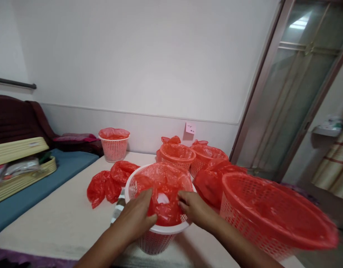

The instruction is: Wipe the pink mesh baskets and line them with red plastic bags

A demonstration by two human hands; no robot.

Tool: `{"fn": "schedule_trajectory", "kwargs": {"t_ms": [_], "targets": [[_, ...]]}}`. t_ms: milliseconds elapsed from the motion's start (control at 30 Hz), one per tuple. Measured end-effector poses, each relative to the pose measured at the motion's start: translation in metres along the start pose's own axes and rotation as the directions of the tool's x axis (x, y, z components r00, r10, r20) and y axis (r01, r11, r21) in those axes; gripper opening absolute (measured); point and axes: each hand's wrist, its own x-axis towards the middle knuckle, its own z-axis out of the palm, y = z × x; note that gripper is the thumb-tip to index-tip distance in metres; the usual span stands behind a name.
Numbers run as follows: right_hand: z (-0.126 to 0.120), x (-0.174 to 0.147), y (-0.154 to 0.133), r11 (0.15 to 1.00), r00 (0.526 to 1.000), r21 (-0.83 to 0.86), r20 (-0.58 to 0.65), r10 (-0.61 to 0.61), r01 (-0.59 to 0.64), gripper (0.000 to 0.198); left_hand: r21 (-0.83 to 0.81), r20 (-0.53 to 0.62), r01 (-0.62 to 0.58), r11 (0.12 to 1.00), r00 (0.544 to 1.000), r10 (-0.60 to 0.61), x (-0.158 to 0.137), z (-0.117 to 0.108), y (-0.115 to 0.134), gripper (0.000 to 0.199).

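A lattice waste basket (157, 240) with a white rim stands upright before me. A thin red plastic bag (168, 175) lies partly inside it and rises loosely against the far rim. My left hand (138, 214) is over the near left side of the opening, closed on the bag's edge, though its fingertips are partly hidden. On the right, my right hand (191, 204) pinches the bag with curled fingers just inside the rim. Between the hands, a small whitish patch (163, 198) shows through the bag.
Lined baskets stand at the back left (114, 149), at the back middle (177, 154), and behind it on the right (209, 152). A large red basket (244, 219) fills the near right. Crumpled red bags (112, 182) lie left of my basket, on a pale surface (62, 212).
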Motion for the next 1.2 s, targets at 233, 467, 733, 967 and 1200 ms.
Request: {"fn": "schedule_trajectory", "kwargs": {"t_ms": [233,467,733,967,1200], "targets": [[0.031,-0.004,-0.048,0.895,0.98,0.404,-0.138,-0.142,0.187,0.014,-0.007,0.103,-0.071,0.997,0.992,0.071,0.007,0.021,-0.006,0.053],[0.007,0.005,-0.022,0.944,0.92,0.262,-0.383,-0.087,0.198,0.011,0.157,0.057,-0.109,0.982,0.993,0.101,-0.006,0.019,-0.015,0.033],[0.008,0.072,0.023,0.944,0.928,0.314,-0.311,0.206,-0.105,0.047,0.311,0.11,-0.138,0.94,0.988,0.109,-0.009,0.02,-0.014,0.033],[0.046,0.067,-0.001,0.875,0.96,0.471,0.278,-0.022,-0.116,0.002,0.379,0.14,-0.076,0.922,0.99,0.024,-0.006,0.011,-0.008,0.051],[0.039,0.046,-0.01,0.783,0.921,0.61,0.365,-0.135,-0.127,0.008,0.579,0.259,-0.07,0.813,0.961,-0.101,0.005,0.008,-0.007,0.05]]}}
